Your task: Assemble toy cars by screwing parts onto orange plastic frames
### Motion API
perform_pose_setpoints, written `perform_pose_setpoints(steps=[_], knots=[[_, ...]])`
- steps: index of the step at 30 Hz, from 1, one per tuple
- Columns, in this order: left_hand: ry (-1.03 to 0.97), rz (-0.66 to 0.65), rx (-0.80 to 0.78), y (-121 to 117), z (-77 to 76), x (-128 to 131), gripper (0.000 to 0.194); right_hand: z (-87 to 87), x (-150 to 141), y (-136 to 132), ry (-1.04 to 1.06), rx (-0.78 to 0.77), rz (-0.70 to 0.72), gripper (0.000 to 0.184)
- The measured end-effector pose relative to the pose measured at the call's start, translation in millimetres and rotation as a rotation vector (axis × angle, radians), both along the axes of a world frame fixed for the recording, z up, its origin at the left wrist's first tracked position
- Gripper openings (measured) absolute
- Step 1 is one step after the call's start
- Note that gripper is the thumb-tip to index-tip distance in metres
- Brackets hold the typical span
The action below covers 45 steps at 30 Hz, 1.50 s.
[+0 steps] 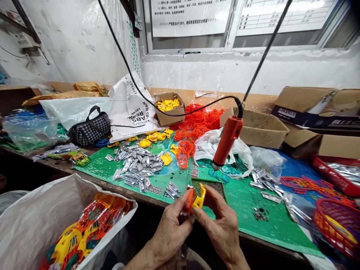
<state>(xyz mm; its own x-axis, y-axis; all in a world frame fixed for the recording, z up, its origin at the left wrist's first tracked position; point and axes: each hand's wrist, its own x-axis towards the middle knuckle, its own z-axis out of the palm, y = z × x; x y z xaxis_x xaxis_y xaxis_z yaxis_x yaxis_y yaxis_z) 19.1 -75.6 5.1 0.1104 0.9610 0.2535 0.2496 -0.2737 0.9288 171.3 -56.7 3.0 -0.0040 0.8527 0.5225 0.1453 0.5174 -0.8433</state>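
Observation:
In front of the table's edge, my left hand (pixel 173 221) pinches a small orange plastic part (pixel 191 198) with some silvery metal at its top. My right hand (pixel 221 217) grips a yellow plastic part (pixel 200 196) right beside it. The two parts touch or nearly touch; my fingers hide how they meet. Just behind my hands lies a shallow green tray (pixel 194 180) of tiny dark pieces, likely screws. Above it a red electric screwdriver (pixel 228 140) hangs tip down from a cable. A few silvery metal blades (pixel 172 190) lie left of the tray.
A heap of metal pieces (pixel 135 165) and scattered yellow parts (pixel 152 138) cover the green mat's left side. Orange parts (pixel 197 120) pile up behind. An open white sack (pixel 36 217) with coloured pieces stands at front left. Red baskets (pixel 334 221) and cardboard boxes (pixel 261 127) are at right.

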Motion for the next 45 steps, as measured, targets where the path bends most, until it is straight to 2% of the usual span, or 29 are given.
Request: perform_pose_setpoints(steps=[7, 14, 20, 24, 30, 39, 45], knots=[[0.155, -0.027, 0.306, -1, 0.3, -12, 0.058, -9.5, -4, -4, 0.094, 0.041, 0.129, 0.053], [0.249, -0.076, 0.514, 5, -2.2, -12, 0.065, -15.6, -6, -1, 0.27, -0.015, 0.089, 0.05], [0.354, -0.08, 0.664, 11, -5.9, -7, 0.06, -27.0, -3, 0, 0.274, -0.059, 0.042, 0.05], [0.405, -0.083, 0.705, 14, -5.2, -5, 0.051, -35.7, 1, -1, 0.247, -0.039, 0.027, 0.053], [0.524, -0.08, 0.753, 17, -1.2, -6, 0.048, -45.2, 5, 1, 0.29, -0.045, 0.056, 0.06], [0.602, -0.113, 0.745, 20, -3.2, 1, 0.045, -42.3, 9, 1, 0.378, -0.06, 0.082, 0.057], [0.57, -0.095, 0.742, 20, -6.2, 3, 0.046, -42.8, 12, 1, 0.388, -0.076, 0.074, 0.053]])
